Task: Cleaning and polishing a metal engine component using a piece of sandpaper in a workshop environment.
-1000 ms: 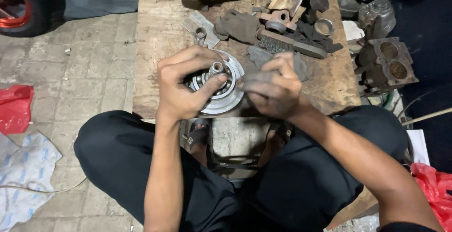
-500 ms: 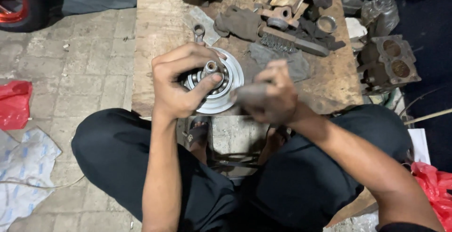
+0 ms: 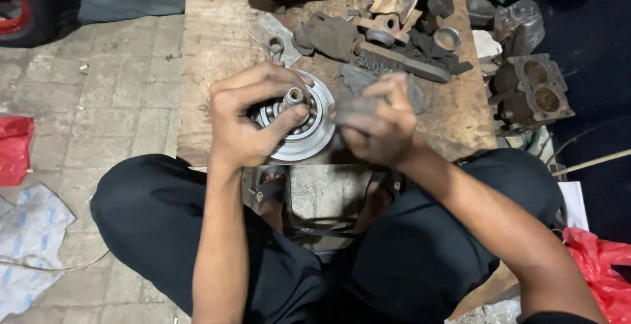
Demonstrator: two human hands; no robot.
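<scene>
Paved flooring surrounds a low wooden board (image 3: 217,54) that serves as the work surface. Left of the grip, a red bag (image 3: 14,148) lies on the paving. The left hand (image 3: 250,120) is clamped on a round metal hub (image 3: 305,127): fingers curl over its upper rim, and the thumb presses across the bearing face beside the central shaft. The hub sits under and just right of this hand, above the board's near edge. Its shaft axis points up toward the camera, with the disc face tilted slightly. The right hand (image 3: 381,123) is closed on a dark rag (image 3: 358,108), touching the hub's right rim. Beyond the grip lie a wrench (image 3: 275,46) and a wire brush (image 3: 401,66). Farther right stands a two-bore metal block (image 3: 534,91).
</scene>
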